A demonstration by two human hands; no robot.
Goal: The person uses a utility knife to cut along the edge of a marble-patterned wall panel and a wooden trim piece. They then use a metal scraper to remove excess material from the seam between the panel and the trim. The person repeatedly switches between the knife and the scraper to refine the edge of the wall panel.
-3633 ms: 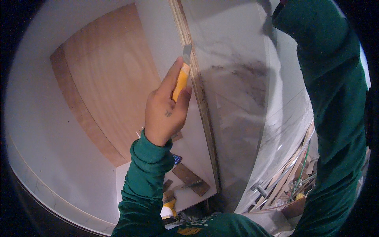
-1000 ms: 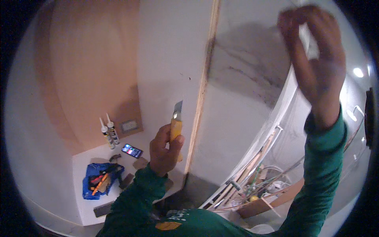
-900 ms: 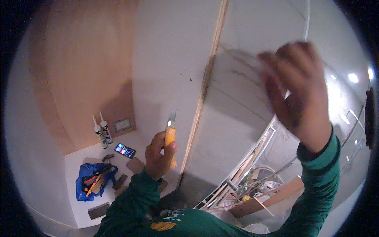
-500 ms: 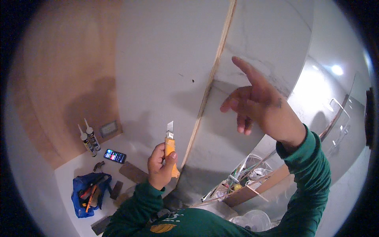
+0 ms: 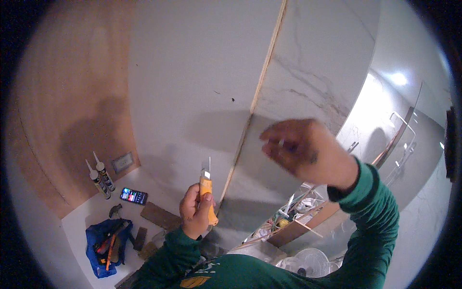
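A yellow utility knife (image 5: 206, 192) with its blade pointing up is gripped in my left hand (image 5: 193, 213), in front of the pale wall panel (image 5: 185, 72). The thumb presses on the knife's handle. My right hand (image 5: 308, 149) is raised before the grey marbled panel (image 5: 313, 62), not touching it. Its fingers are drawn together and slightly blurred; whether anything small is between them is hidden. A thin wooden strip edge (image 5: 260, 94) runs between the two panels.
At lower left lie a blue tool bag (image 5: 98, 262), a phone (image 5: 134, 196), a hammer (image 5: 115, 210) and a brown board (image 5: 159, 216). Two sealant tubes (image 5: 99, 185) stand by the wooden wall (image 5: 77, 86). A white fan (image 5: 312, 264) and clutter (image 5: 288, 214) are at lower right.
My right hand has come down, and its stretched index finger has folded in with the others. The knife has turned, showing its blade more edge-on. The view has shifted slightly.
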